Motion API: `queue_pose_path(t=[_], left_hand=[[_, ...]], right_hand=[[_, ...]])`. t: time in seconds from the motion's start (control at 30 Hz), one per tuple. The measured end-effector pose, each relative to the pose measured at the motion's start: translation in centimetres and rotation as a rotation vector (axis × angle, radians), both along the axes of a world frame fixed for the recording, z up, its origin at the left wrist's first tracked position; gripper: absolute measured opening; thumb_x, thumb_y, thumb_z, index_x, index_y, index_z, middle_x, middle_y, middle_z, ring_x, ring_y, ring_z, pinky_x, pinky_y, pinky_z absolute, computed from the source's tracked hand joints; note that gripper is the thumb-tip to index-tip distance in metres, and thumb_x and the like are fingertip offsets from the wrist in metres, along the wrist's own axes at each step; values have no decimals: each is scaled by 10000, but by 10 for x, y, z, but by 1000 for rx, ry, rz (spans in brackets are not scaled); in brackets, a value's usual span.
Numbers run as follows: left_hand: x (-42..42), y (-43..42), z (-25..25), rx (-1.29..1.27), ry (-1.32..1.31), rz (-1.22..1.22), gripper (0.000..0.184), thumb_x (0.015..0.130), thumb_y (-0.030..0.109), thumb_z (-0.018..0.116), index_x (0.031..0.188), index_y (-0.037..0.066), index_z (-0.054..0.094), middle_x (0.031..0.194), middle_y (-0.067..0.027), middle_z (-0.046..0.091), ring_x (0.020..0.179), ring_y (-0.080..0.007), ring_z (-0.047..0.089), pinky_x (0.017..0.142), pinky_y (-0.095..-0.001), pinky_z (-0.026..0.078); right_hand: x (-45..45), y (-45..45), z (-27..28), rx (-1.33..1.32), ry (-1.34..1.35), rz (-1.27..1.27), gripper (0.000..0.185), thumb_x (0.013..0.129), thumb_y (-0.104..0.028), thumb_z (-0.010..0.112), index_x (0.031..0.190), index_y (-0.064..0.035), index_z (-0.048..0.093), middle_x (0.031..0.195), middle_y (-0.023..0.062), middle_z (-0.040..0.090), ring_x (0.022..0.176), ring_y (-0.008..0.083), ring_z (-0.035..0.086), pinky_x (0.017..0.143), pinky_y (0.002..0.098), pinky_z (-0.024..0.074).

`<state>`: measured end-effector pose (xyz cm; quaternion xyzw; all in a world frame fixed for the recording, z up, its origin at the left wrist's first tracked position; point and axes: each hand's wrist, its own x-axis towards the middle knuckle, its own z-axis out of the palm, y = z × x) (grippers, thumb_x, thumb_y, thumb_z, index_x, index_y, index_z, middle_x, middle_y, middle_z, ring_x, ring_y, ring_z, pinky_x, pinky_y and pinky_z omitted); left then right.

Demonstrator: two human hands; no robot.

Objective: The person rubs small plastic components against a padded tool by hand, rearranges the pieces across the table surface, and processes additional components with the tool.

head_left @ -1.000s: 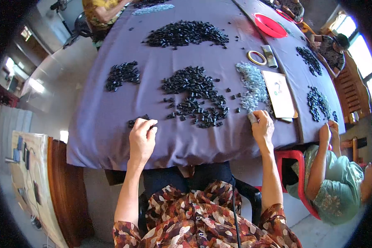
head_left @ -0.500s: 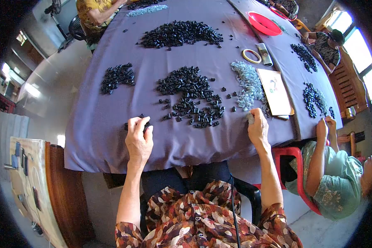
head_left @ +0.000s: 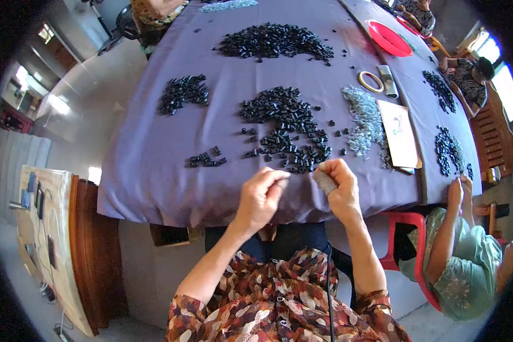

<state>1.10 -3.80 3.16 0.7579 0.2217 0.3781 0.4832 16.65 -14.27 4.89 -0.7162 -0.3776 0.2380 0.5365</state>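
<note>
My left hand (head_left: 260, 196) is closed in a pinch above the front of the cloth; whatever lies between its fingertips is too small to make out. Close by on its right, my right hand (head_left: 339, 188) is also pinched, with a greyish wrap (head_left: 326, 182) round one finger. A small gap separates the two sets of fingertips. Just beyond them spreads a pile of short black cylindrical pieces (head_left: 279, 114). A few joined or lined-up black pieces (head_left: 206, 158) lie left of my left hand. Beyond my right hand is a heap of small clear plastic pieces (head_left: 362, 117).
A purple-grey cloth (head_left: 154, 176) covers the table. More black pieces form a large pile (head_left: 276, 41) farther back and a smaller one (head_left: 182, 94) at left. A booklet (head_left: 399, 131), tape roll (head_left: 370, 81) and red basin (head_left: 389, 39) lie at right. Other people sit around the table.
My left hand has left the small black group, moving right to the middle. My right hand has come left from the clear pieces, so both hands are now close together. The view has shifted slightly.
</note>
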Motion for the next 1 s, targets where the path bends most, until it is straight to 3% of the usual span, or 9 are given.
queue_pose_path(t=[0.17,0.33,0.37,0.47,0.57,0.67,0.77,0.87,1.0], left_hand=[[14,-7,-6,-142,-57,-127,161,808,-32,596,964,9,614,827,-87,610,725,-163,593,665,-263,467],[10,-7,-10,-313,-70,-163,158,811,-23,603,965,13,613,837,-76,617,750,-144,595,689,-257,470],[9,-5,-6,-181,-60,-162,141,817,-12,606,956,14,610,812,-70,619,740,-134,592,683,-260,471],[5,-1,-5,-169,15,-179,119,818,-3,610,936,15,605,769,-58,617,694,-122,577,651,-266,469],[7,-4,-11,-307,109,-120,85,839,38,604,918,14,589,739,-59,620,638,-113,559,601,-266,462],[12,-4,-19,-305,32,-64,96,902,136,572,890,42,588,704,37,569,597,-27,475,537,-198,404],[11,-3,-14,-485,45,-57,146,919,181,545,905,39,576,682,-20,575,543,-69,491,498,-238,406],[14,-6,-13,-481,30,-39,157,926,196,542,870,53,574,648,55,512,557,-31,450,502,-196,381],[15,-5,-14,-443,101,-14,174,932,205,535,860,51,573,631,53,509,549,-31,450,490,-200,373]], right_hand=[[-16,4,4,48,175,196,142,818,36,603,935,-10,536,815,11,576,761,72,520,687,219,437],[-13,5,-2,-41,260,211,148,809,41,601,932,-12,539,821,8,577,765,75,519,679,220,430],[-13,5,-4,-63,256,211,150,807,44,600,932,-13,539,824,8,578,765,76,519,676,221,430],[-11,7,-7,-98,277,230,151,812,36,594,946,-10,542,827,19,583,762,75,516,665,222,425],[-12,9,-14,-57,273,226,161,819,44,577,970,1,543,835,33,593,764,82,529,676,224,436],[-16,11,-8,12,374,211,164,832,42,562,992,11,544,843,48,603,774,98,550,694,234,453],[-16,10,-9,-8,307,125,160,840,42,557,996,9,554,850,46,612,783,111,569,711,251,472],[-25,9,-12,33,169,140,162,830,29,581,988,-8,575,841,36,612,782,106,567,711,262,481],[-24,12,-13,79,-276,154,309,696,102,585,979,-21,593,833,114,632,785,225,626,721,301,487]])
